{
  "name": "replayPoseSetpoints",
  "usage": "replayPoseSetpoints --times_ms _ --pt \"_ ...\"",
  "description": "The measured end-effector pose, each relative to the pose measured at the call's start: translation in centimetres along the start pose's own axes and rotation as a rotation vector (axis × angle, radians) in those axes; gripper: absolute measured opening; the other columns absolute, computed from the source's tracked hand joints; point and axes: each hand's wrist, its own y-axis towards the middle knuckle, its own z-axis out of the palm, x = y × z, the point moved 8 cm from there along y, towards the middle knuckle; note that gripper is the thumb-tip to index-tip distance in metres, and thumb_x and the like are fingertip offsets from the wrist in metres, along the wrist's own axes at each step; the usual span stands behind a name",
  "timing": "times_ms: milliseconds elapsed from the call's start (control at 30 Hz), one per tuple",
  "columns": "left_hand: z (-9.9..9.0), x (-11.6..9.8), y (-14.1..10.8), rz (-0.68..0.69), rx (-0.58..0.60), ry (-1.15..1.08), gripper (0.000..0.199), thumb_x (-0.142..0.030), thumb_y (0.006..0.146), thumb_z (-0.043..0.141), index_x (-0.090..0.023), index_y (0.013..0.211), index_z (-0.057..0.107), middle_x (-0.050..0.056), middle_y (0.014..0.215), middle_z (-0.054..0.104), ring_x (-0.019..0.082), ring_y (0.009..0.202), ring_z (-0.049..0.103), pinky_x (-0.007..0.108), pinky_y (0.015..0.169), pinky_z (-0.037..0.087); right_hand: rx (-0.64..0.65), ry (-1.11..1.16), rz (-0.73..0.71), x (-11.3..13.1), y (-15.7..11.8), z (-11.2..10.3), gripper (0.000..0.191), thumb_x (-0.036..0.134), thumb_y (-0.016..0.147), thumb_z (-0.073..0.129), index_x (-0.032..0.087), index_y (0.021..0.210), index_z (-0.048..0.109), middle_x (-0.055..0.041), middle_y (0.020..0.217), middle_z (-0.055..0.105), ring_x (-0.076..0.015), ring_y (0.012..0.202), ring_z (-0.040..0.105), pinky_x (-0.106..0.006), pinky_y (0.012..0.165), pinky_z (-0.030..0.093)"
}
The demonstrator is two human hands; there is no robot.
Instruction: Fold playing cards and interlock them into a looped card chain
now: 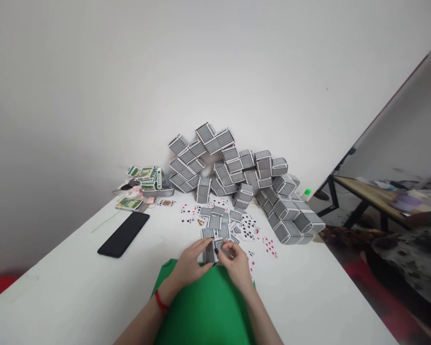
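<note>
Near the table's front edge, my left hand (194, 261) grips the left side of a small grey folded-card block (209, 253), thumb below and fingers above. My right hand (236, 261) is closed at the block's right side, its thumb and fingers pinching a card there. Just beyond my hands lie loose grey-backed playing cards (214, 221), some folded. Face-up cards (248, 225) with black and red pips spread around them. Many similar blocks (233, 165) are piled against the wall behind. The exact folds between my fingers are too small to tell.
A black phone (124, 235) lies on the white table (64, 287) at the left. Behind it are green-and-white card boxes (147, 173) and small pink items. More stacked blocks (289, 211) stand at the right, near a green-capped object (306, 193). A wooden desk (371, 194) is farther right.
</note>
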Motion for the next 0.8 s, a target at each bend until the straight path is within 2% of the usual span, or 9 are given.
replayPoseSetpoints --times_ms 167,367,600,800 --pt "-0.1 -0.3 0.0 0.001 0.005 -0.010 0.056 -0.019 0.068 0.059 -0.023 0.122 0.044 0.004 0.121 0.054 0.019 0.110 0.049 0.034 0.096 0.041 0.028 0.002 0.008 0.0 0.1 0.1 0.024 0.032 0.057 0.069 0.017 0.066 0.053 -0.0120 0.102 0.062 -0.0263 0.097 0.058 -0.033 0.073 0.049" --pt "0.2 0.0 -0.1 0.014 -0.008 0.037 0.058 -0.016 0.066 0.058 -0.023 0.121 0.045 0.006 0.123 0.052 0.021 0.112 0.048 0.038 0.097 0.039 0.109 0.025 0.071 -0.6 0.0 1.0 0.026 0.036 0.058 0.069 0.017 0.066 0.054 -0.0097 0.096 0.064 -0.0220 0.080 0.062 -0.029 0.063 0.049" --pt "0.2 0.2 0.0 -0.023 -0.022 0.011 0.060 -0.012 0.065 0.056 -0.022 0.123 0.041 0.005 0.125 0.050 0.020 0.114 0.046 0.039 0.099 0.038 -0.016 -0.011 -0.001 -0.3 0.6 -0.6 0.024 0.035 0.057 0.069 0.017 0.066 0.055 -0.0092 0.092 0.066 -0.0238 0.092 0.059 -0.033 0.079 0.046" --pt "0.2 0.3 0.0 -0.029 -0.030 0.026 0.060 -0.012 0.067 0.054 -0.023 0.123 0.039 0.006 0.125 0.050 0.020 0.114 0.046 0.039 0.098 0.038 0.010 -0.048 -0.010 -0.3 0.2 0.2 0.024 0.035 0.057 0.069 0.018 0.066 0.055 -0.0104 0.095 0.065 -0.0237 0.088 0.060 -0.033 0.074 0.046"
